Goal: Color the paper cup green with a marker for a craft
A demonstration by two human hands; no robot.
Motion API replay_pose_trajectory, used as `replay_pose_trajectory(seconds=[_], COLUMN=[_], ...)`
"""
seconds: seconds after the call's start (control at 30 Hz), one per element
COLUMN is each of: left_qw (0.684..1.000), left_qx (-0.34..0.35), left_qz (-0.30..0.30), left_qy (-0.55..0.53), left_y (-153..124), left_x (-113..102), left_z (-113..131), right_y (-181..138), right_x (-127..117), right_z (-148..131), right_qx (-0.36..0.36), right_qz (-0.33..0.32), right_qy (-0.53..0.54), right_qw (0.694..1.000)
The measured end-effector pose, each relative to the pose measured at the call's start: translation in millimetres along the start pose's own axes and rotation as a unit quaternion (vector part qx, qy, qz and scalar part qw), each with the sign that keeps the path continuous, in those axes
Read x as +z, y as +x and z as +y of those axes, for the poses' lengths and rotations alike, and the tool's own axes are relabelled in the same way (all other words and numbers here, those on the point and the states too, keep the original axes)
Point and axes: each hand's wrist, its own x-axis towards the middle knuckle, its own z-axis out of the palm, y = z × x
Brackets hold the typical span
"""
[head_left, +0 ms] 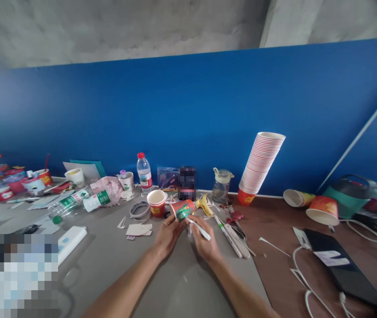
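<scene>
My left hand (169,235) is closed on a red paper cup (182,208) with green and gold marks, tilted on its side above the grey table. A white marker (202,230) is pinched in my right hand (205,242), its tip end close to the cup's side. Whether the tip touches the cup I cannot tell. Behind my left hand stand nested red and white paper cups (157,204), upright. Rolls of grey tape (140,212) and white card pieces (138,229) lie to the left of that hand. Right of my right hand lies a white and green marker (228,238).
A tall leaning stack of paper cups (262,163), a glass jar (222,185) and a water bottle (144,173) stand along the blue partition (188,110). At right lie a black tablet (344,269) and white cables (303,280). Plastic bottles (72,201) lie at left.
</scene>
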Motion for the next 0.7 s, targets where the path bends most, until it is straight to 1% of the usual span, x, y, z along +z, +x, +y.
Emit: replay_pose_trajectory(seconds=[0.07, 0.13, 0.27, 0.3, 0.33, 0.43, 0.5, 0.57, 0.63, 0.7], left_qw=[1.000, 1.000, 1.000, 1.000, 1.000, 1.000, 1.000, 1.000, 1.000, 0.999], left_qx=[0.008, 0.008, -0.006, -0.006, -0.004, 0.010, 0.010, -0.002, -0.011, -0.012], left_qz=[-0.005, -0.001, 0.012, 0.013, 0.012, 0.006, 0.008, 0.018, 0.027, 0.033], left_qy=[0.007, 0.008, 0.000, -0.001, 0.001, 0.016, 0.021, 0.011, -0.007, -0.025], left_y=[-0.1, -0.3, -0.9, -1.0, -1.1, -1.4, -1.6, -1.7, -1.7, -1.6], left_x=[-0.1, -0.1, 0.8, 1.1, 1.3, 1.4, 1.0, 0.8, 0.9, 1.2], left_z=[-0.1, 0.1, 1.2, 1.5, 1.6, 1.6, 1.6, 1.9, 2.3, 2.6], right_y=[-0.7, -0.3, 2.0, 1.9, 1.2, -1.7, -1.8, 0.7, 4.1, 5.9], right_x=[1.7, 1.8, -2.6, -2.8, -2.1, 2.3, 2.9, -0.6, -6.0, -9.3], right_z=[-2.8, -3.2, 1.3, 1.4, 0.6, -3.8, -3.7, 0.9, 7.5, 11.8], right_qx=[-0.008, -0.006, 0.031, 0.034, 0.030, 0.000, -0.006, 0.011, 0.034, 0.046], right_qz=[-0.029, -0.036, 0.029, 0.034, 0.027, -0.024, -0.037, -0.007, 0.045, 0.070], right_qy=[0.013, 0.020, 0.013, 0.012, 0.012, 0.015, 0.014, 0.006, 0.001, 0.003], right_qw=[0.999, 0.999, 0.999, 0.999, 0.999, 1.000, 0.999, 1.000, 0.998, 0.996])
